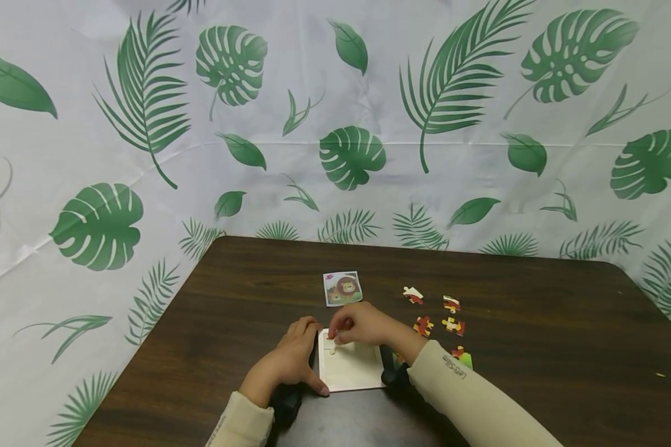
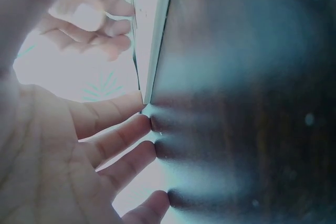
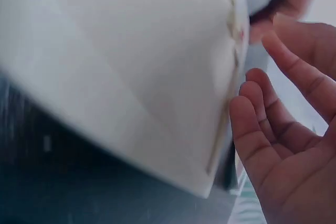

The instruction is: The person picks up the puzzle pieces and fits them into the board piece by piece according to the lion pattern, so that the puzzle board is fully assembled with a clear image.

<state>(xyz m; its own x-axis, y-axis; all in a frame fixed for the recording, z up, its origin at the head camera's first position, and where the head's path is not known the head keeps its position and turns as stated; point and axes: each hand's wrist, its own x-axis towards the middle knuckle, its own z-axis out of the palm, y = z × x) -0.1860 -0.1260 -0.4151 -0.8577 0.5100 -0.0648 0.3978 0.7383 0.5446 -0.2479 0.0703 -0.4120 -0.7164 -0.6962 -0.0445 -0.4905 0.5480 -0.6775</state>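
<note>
A pale square puzzle board (image 1: 353,370) lies on the table. Along its left edge rests my left hand (image 1: 293,354), thumb at the near corner and fingers spread towards the far corner. In the left wrist view its straight fingers (image 2: 123,137) touch the table beside the board. My right hand (image 1: 363,324) reaches over the far left corner, where its thumb and index finger pinch a small puzzle piece (image 1: 329,339), mostly hidden by the fingertips. The right wrist view shows the fingers (image 3: 247,124) bent close to the board's edge.
Beyond the board lies a lion picture card (image 1: 343,288). Loose puzzle pieces, several of them, lie to the right, among them a white-and-red piece (image 1: 413,295) and a yellow-red piece (image 1: 453,326). My right forearm partly covers others. A leaf-patterned cloth (image 1: 291,180) stands behind the table.
</note>
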